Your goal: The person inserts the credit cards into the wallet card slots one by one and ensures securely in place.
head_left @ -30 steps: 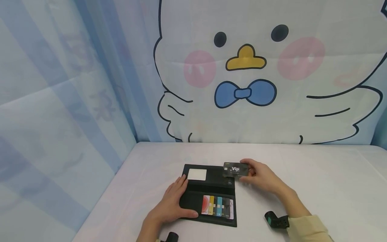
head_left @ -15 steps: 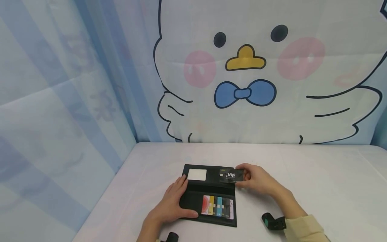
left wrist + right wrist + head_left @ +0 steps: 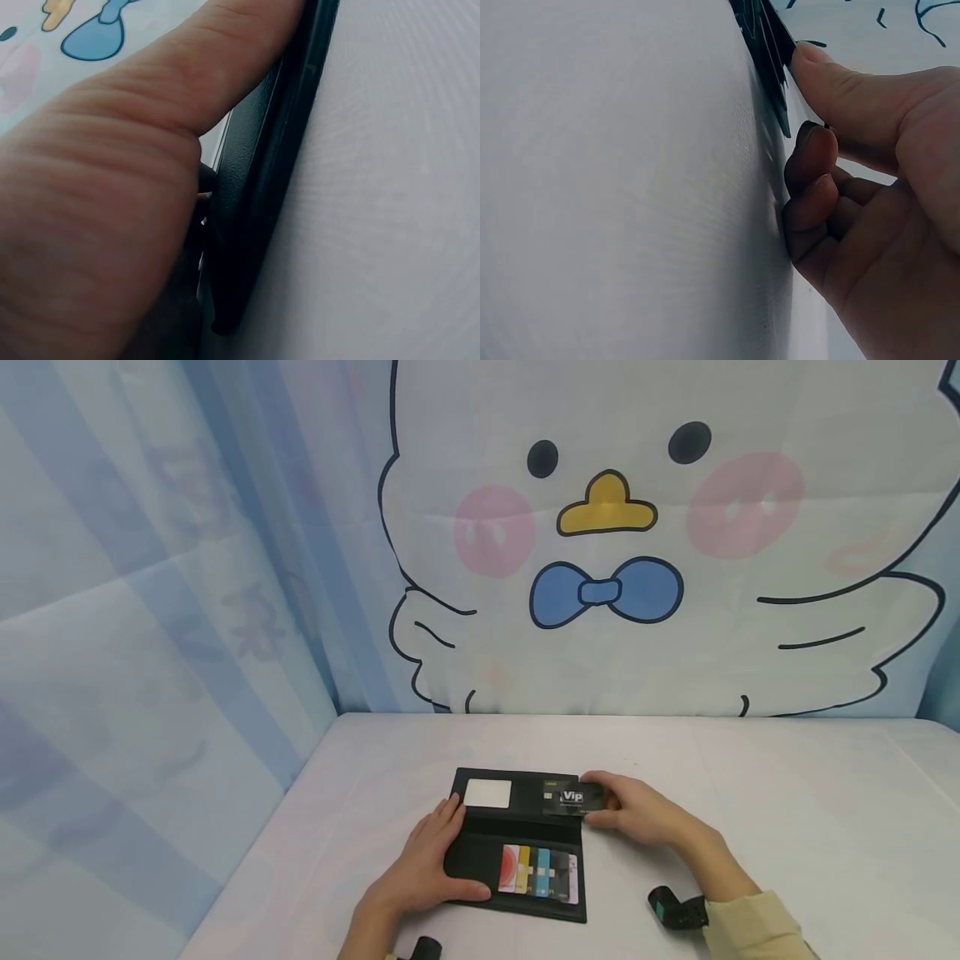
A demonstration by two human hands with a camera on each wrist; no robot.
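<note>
A black card wallet [image 3: 470, 853] lies unfolded on the table, its inner side up. My left hand [image 3: 420, 870] rests on its left side, fingers stretched out and thumb across the lower half; the left wrist view shows that thumb over the wallet's edge [image 3: 251, 172]. With my right hand [image 3: 641, 810] I pinch the right end of a dark "Vip" card [image 3: 572, 797] between thumb and fingers. The card overlaps the right part of the upper half and sticks out past its side. Several colourful cards [image 3: 538, 872] sit overlapped in the lower half.
A white rectangle [image 3: 487, 793] shows at the upper half's left. Beneath everything is a pale tablecloth [image 3: 787, 793]. A cartoon-printed curtain [image 3: 607, 668] hangs behind the table, and a blue-striped one [image 3: 187, 652] hangs on the left. Each wrist carries a small black camera [image 3: 675, 910].
My right hand has brought the Vip card left and nearer, from the wallet's upper right corner onto its upper half; lately it has barely moved. My left hand has stayed in place.
</note>
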